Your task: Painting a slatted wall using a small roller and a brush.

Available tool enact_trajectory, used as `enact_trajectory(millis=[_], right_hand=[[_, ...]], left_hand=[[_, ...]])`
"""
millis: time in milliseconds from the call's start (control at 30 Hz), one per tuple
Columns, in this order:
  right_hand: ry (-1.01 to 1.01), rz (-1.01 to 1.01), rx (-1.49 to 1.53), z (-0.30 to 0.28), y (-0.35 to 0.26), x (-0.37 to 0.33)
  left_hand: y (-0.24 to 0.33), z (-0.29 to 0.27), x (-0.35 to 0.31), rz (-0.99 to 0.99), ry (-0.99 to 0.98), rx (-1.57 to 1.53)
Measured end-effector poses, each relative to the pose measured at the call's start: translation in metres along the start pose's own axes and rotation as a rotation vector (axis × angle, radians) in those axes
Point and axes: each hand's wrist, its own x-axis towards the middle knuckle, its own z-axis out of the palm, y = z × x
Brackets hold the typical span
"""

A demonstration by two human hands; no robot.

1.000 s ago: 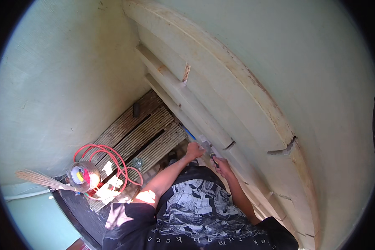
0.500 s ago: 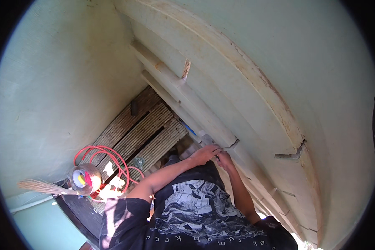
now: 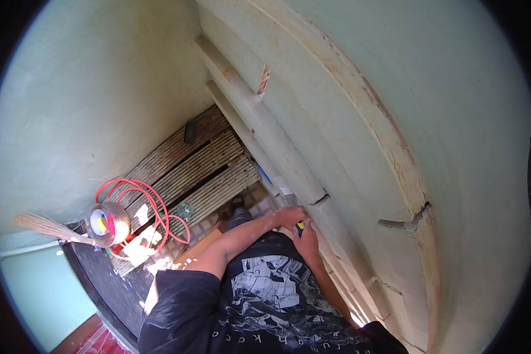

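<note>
My left hand point(image 3: 290, 217) is in front of my waist, close to the pale wall moulding point(image 3: 297, 171). Its fingers are curled and closed, and they hide whatever may be inside them. Just below and to the right, my right hand point(image 3: 306, 240) is wrapped around a small yellow and black handle point(image 3: 301, 225). Most of that tool is covered by the fingers, so its kind does not show. Both hands are nearly touching. A dark gap point(image 3: 320, 199) breaks the moulding just beyond them.
Slatted bamboo boards point(image 3: 200, 171) lie to the left. On them are a looped red hose point(image 3: 170, 212) and a small clear glass point(image 3: 185, 209). Rolls of tape point(image 3: 105, 224) stand beside a straw broom point(image 3: 50, 228). A dark-edged surface point(image 3: 103, 268) is at lower left. Another moulding point(image 3: 389, 138) curves along the right wall.
My view has shifted a little, sliding the scene up and left. My right hand has turned and dropped slightly, and the yellow and black handle now shows in it.
</note>
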Motion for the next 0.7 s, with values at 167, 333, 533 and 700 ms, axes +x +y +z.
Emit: enact_trajectory(millis=[167,333,533,700], right_hand=[[-0.017,0.042,-0.034,0.014,0.001,0.002],[0.050,-0.111,-0.183,0.011,0.022,-0.001],[0.090,-0.148,-0.320,0.016,0.005,-0.004],[0.014,-0.041,-0.313,0.005,-0.011,0.001]], left_hand=[[-0.027,0.026,-0.003,-0.076,-0.103,0.237],[-0.033,0.050,0.003,-0.051,0.194,0.259],[-0.037,0.048,-0.008,0.034,0.378,0.219],[-0.042,0.044,-0.008,0.046,0.355,0.275]])
